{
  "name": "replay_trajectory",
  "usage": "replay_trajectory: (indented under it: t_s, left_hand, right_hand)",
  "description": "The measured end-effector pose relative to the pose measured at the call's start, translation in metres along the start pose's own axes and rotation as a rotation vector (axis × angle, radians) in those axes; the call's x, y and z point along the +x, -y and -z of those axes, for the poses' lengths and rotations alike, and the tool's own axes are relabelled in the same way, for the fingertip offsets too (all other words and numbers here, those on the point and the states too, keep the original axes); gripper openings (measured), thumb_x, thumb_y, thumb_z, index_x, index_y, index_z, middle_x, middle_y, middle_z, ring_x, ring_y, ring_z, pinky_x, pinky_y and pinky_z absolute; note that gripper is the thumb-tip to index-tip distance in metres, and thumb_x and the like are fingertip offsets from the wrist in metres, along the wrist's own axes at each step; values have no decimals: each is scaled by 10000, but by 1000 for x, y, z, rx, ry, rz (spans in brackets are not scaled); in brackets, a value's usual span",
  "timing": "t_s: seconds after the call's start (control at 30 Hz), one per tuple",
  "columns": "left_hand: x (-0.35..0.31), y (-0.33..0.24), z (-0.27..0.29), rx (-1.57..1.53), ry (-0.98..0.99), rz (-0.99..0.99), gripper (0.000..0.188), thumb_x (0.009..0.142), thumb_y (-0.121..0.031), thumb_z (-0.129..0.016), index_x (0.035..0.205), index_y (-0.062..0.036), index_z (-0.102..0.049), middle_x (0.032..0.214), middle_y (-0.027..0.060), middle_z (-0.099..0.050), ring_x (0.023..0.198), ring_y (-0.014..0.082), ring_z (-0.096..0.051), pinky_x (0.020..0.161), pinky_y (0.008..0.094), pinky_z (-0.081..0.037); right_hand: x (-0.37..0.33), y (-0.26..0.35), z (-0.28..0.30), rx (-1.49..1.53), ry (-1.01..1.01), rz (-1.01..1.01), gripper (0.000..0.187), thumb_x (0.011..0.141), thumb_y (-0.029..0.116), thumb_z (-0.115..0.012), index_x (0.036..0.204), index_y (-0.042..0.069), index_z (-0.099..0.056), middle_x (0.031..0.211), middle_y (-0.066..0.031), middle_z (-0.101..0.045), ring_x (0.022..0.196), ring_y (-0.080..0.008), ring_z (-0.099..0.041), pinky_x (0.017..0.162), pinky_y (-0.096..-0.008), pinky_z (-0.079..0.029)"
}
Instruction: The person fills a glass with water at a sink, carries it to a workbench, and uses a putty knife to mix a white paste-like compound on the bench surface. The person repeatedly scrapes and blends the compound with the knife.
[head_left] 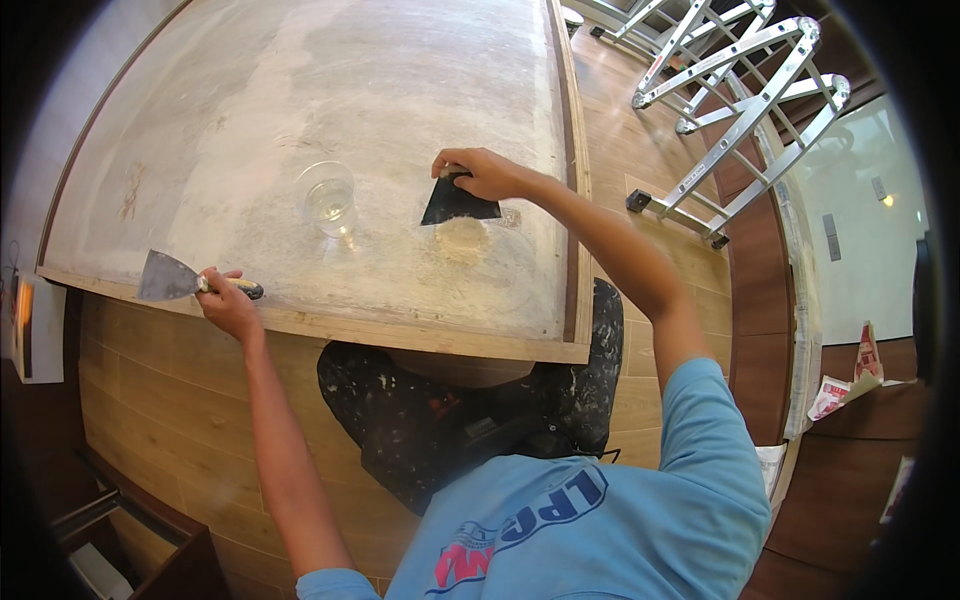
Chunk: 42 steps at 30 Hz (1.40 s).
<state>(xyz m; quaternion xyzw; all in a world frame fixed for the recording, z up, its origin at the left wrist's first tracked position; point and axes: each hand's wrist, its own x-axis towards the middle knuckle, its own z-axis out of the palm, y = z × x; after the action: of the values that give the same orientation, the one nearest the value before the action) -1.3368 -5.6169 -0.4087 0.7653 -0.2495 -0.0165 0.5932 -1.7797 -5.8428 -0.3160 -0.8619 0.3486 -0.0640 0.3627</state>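
My left hand [229, 308] is closed round the handle of a putty knife [168, 277] near the front left edge of the wooden worktop [330, 80]. The knife's wide metal blade points left, and its handle is dark and yellow. Farther to the right, my right hand [488, 173] grips a black trapezoid spreader [458, 204] by its narrow upper end. Its broad edge is down at the whitish surface, beside a pale round patch of filler or powder [463, 239]. A clear plastic cup [327, 200] rests between my two hands.
Silver folded ladders [760, 110] stand on the wood-look floor [660, 240] at the far right. A raised wooden border [440, 342] edges the worktop. Crumpled paper [840, 395] lies at the right, and a dark open cabinet or drawer [130, 540] is at the lower left.
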Motion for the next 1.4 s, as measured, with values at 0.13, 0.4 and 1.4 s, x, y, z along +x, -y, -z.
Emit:
replay_trajectory:
  t_s: [0.13, 0.4, 1.4]
  left_hand:
    - [0, 4, 0, 14, -16, -34, 427, 1200, -371, -497, 1252, 22, -655, 904, 118, -835, 869, 247, -757, 850, 411, -584]
    - [-1, 5, 1, -6, -8, -36, 441, 1203, -373, -494, 1255, 30, -665, 923, 116, -841, 864, 235, -755, 829, 398, -592]
    - [0, 1, 1, 6, -4, 41, 436, 1189, -405, -506, 1213, -4, -674, 908, 118, -840, 842, 275, -777, 817, 425, -599]
  right_hand:
    - [-53, -15, -2, 66, -332, 18, 372, 998, -14, -691, 1347, 115, -691, 1234, -145, -788, 1109, -249, -734, 970, -394, -578]
    - [-164, -86, -46, 707, -484, -738, 381, 1025, 42, -795, 1370, 83, -640, 1067, -52, -769, 941, -134, -731, 768, -320, -585]
    - [-5, -93, 15, 279, -130, -557, 351, 991, 49, -722, 1335, 119, -746, 1169, -103, -743, 1036, -192, -667, 861, -354, -553]
